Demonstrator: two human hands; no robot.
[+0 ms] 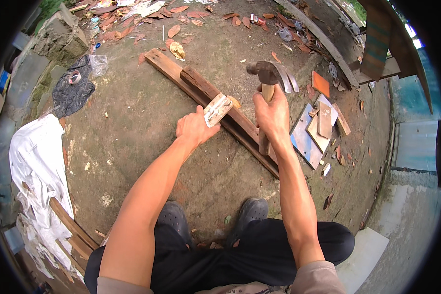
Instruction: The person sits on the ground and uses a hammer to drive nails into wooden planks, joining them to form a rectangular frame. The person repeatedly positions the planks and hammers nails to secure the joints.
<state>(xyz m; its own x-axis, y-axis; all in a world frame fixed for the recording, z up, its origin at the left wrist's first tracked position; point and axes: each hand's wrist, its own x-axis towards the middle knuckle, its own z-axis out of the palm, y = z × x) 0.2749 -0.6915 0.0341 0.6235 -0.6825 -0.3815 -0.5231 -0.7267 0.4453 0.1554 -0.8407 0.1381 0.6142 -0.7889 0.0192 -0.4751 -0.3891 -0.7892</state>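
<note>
My left hand is closed on a short wood block with a pale, worn face. It holds the block tilted over a long wooden plank that lies slantwise on the ground; whether the two touch, I cannot tell. A narrower, darker strip of wood lies along the plank and passes behind the block. In my right hand is a claw hammer, gripped by its wooden handle close under the head. The hammer is raised above the plank's near end, with its claw pointing right.
Right of the plank lie stacked board offcuts and an orange tile-like piece. White cloth and wood strips are at left, near a black plastic bag with a tape roll. Dry leaves litter the far ground.
</note>
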